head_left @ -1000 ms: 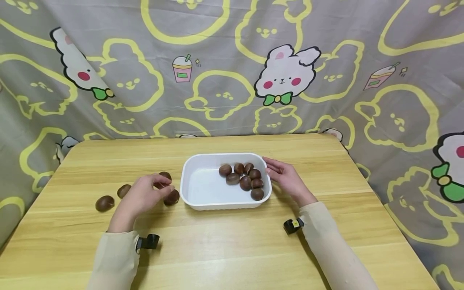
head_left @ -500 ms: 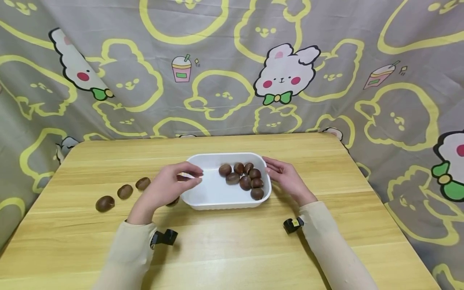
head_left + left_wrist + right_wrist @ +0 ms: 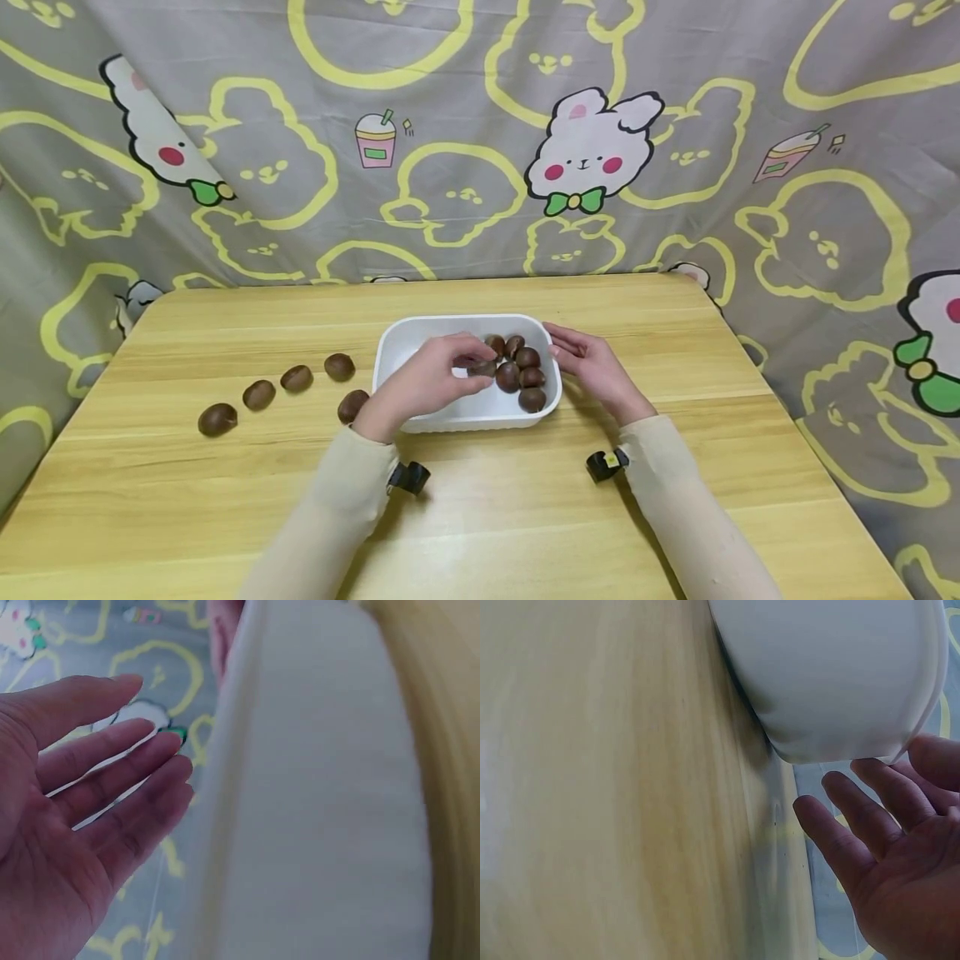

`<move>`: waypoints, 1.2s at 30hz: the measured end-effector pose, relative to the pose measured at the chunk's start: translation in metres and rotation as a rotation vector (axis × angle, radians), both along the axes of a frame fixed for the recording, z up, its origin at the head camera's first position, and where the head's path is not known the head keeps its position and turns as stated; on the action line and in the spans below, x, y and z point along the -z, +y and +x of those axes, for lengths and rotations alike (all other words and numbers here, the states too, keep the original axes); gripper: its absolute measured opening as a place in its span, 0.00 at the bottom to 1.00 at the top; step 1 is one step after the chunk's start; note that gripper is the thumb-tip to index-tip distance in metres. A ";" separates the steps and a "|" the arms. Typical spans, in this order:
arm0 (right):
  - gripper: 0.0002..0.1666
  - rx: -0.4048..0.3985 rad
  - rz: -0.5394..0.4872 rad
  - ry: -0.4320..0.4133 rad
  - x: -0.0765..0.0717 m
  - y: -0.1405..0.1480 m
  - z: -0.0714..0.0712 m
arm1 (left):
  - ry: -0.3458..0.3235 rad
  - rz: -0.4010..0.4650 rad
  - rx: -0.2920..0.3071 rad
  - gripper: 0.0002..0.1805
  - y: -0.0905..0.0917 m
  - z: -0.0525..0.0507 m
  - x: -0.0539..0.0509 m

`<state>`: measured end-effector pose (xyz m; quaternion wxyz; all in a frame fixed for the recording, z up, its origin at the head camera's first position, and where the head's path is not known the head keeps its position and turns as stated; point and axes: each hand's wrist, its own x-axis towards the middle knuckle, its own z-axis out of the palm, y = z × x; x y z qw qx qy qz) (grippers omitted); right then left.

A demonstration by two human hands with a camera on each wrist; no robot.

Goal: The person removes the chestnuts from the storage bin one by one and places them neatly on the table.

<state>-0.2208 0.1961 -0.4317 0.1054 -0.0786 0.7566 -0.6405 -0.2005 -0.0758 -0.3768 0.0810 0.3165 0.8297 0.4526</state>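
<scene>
In the head view, my left hand [image 3: 431, 375] reaches over the white tray [image 3: 450, 423], thumb and fingers spread on either side of a chestnut [image 3: 482, 368]. The left wrist view shows this hand [image 3: 82, 802] with parted fingers and nothing between them, beside the tray wall [image 3: 322, 787]. Several chestnuts [image 3: 507, 377] lie in the tray's right half. My right hand [image 3: 596, 367] rests at the tray's right end, its thumb by the rim. In the right wrist view, that hand's extended fingers [image 3: 862, 817] meet the tray's end [image 3: 840, 690].
Several chestnuts [image 3: 258, 396] lie on the wooden table [image 3: 480, 517] left of the tray, one [image 3: 352, 406] partly behind my left wrist. A patterned curtain [image 3: 457, 108] hangs behind the table and at both sides.
My left hand has moved right, from above the chestnuts on the table, across the tray's left rim, to the chestnuts inside. My right hand has stayed at the tray's end.
</scene>
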 end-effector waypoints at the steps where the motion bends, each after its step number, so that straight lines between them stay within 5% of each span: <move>1: 0.28 -0.003 -0.004 -0.001 0.000 0.000 0.000 | -0.006 -0.009 0.006 0.13 0.005 -0.001 0.001; 8: 0.28 0.002 0.009 -0.006 0.001 0.001 -0.001 | 0.015 -0.070 0.042 0.17 0.034 -0.005 0.008; 15: 0.29 -0.014 -0.003 -0.011 0.001 0.001 -0.001 | 0.003 -0.162 0.015 0.19 0.046 -0.008 0.017; 23: 0.29 -0.010 -0.018 -0.019 0.002 0.002 0.000 | 0.142 -0.344 0.020 0.18 0.063 -0.014 0.022; 29: 0.28 -0.012 -0.028 -0.019 0.002 0.002 0.000 | 0.163 -0.391 -0.007 0.15 0.076 -0.017 0.027; 36: 0.28 -0.006 -0.028 -0.026 0.003 0.001 0.000 | 0.302 -0.547 -0.017 0.08 0.084 -0.014 0.030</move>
